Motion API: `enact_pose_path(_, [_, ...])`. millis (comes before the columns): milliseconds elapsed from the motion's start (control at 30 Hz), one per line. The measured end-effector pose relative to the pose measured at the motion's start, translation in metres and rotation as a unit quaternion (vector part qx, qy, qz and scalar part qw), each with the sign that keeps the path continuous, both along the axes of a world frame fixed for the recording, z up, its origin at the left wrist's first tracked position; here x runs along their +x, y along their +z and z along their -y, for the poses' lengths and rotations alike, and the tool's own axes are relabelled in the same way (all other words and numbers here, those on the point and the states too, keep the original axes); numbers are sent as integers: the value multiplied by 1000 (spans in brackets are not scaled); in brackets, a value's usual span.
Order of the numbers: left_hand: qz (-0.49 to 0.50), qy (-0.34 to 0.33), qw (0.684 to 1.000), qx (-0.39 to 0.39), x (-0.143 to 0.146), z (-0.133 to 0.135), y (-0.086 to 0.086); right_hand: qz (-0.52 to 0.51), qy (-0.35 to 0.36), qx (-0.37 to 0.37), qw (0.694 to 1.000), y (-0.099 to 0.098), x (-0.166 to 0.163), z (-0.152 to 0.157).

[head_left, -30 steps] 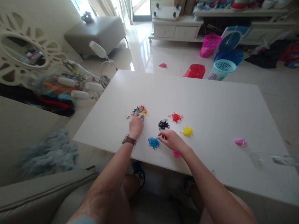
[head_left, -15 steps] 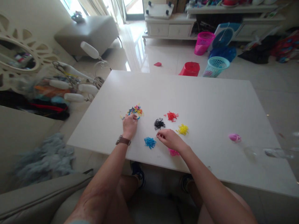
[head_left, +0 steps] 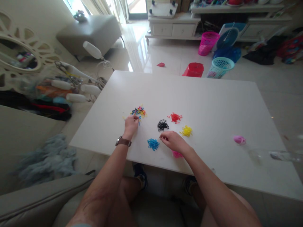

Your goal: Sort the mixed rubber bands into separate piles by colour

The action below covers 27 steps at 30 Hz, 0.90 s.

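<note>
Lying on the white surface (head_left: 205,101), a black pile (head_left: 163,125) of little loops has other heaps all around it. To its left and slightly beyond is a mixed pile (head_left: 139,111) of several colours. The left hand (head_left: 131,126), with a brown-strapped watch (head_left: 123,141) on its wrist, is left of the black pile, fingers bent at the near edge of the mixed pile. Some blue bits show beside those fingertips; whether they are gripped cannot be told.

On the near side of the black pile is the right hand (head_left: 174,141), its thumb and forefinger drawn close together; I cannot tell whether anything is between them. A blue pile (head_left: 153,144) sits nearer the person and left of the black pile, just beside the right fingertips. A red pile (head_left: 175,118) lies right of the black pile and a little beyond, a yellow pile (head_left: 187,131) farther right and slightly nearer. Toward the person from the black pile, a pink pile (head_left: 177,154) is partly hidden by the right forearm. Well right of the black pile rests a lilac object (head_left: 240,140).
</note>
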<state>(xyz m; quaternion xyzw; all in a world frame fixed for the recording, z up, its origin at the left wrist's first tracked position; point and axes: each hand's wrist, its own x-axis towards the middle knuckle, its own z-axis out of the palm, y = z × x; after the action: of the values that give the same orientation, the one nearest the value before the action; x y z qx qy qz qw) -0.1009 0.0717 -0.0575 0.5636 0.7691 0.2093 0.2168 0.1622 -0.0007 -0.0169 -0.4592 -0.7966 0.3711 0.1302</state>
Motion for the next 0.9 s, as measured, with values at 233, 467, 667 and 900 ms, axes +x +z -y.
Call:
enact_pose_path(233, [8, -9, 1000, 10, 2, 2, -2, 8, 2, -8, 1000, 2, -1, 1])
enact_pose_path(467, [-33, -31, 999, 23, 2, 5, -13, 23, 5, -6, 1000, 3, -1, 1])
enact_pose_path(667, [-14, -10, 1000, 20, 2, 4, -8, 24, 6, -9, 1000, 3, 0, 1])
enact_pose_path(900, [51, 17, 997, 53, 1, 3, 6, 25, 9, -8, 1000, -1, 0, 1])
